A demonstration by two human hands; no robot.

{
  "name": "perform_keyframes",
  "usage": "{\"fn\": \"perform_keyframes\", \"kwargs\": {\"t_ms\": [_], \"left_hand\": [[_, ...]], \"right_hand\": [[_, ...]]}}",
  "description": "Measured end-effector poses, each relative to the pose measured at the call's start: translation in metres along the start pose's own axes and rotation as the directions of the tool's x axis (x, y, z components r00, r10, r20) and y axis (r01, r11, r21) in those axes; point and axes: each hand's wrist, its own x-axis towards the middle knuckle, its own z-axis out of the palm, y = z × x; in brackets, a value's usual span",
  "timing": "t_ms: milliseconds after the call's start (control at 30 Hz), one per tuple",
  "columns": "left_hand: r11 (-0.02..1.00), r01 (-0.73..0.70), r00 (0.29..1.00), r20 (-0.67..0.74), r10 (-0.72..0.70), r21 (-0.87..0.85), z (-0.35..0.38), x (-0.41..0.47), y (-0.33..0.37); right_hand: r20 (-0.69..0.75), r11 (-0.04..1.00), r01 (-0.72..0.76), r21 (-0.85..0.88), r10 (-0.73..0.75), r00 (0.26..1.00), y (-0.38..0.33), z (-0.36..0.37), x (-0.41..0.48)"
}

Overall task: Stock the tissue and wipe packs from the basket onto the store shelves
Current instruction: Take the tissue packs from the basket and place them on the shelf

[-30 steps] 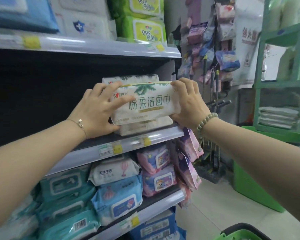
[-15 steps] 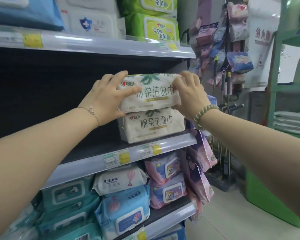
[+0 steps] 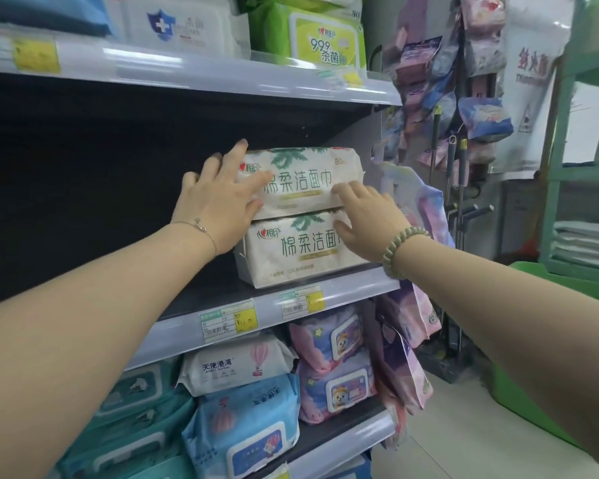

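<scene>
left hand (image 3: 218, 205) and right hand (image 3: 367, 216), fingers spread, press flat on stacked tissue packs (image 3: 301, 216), gripping nothing

Two cream-white soft plastic tissue packs with green leaf prints and green lettering sit stacked at the right end of the grey middle shelf (image 3: 325, 281). The upper pack (image 3: 301, 181) lies flat on the lower pack (image 3: 301, 250), both facing outward.

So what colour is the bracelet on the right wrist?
Pale green beads, on the bracelet in the head view.
</scene>
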Motion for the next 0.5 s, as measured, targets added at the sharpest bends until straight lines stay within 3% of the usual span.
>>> {"fn": "perform_keyframes", "kwargs": {"t_ms": [267, 367, 500], "left_hand": [[0.99, 0.137, 0.984, 0.111, -0.138, 0.016, 0.005, 0.006, 0.007], [0.99, 0.115, 0.99, 0.068, -0.121, 0.081, 0.003, 0.002, 0.014], [0.989, 0.017, 0.998, -0.056, -0.009, 0.147, 0.002, -0.009, 0.026]], "right_hand": [[0.229, 0.979, -0.068, 0.191, 0.023, 0.973, -0.003, 0.01, 0.001], [0.175, 0.993, -0.027, 0.112, 0.007, 0.985, -0.003, 0.007, -0.002], [-0.001, 0.998, 0.064, -0.025, -0.064, 0.998, -0.004, 0.003, -0.013]]}}
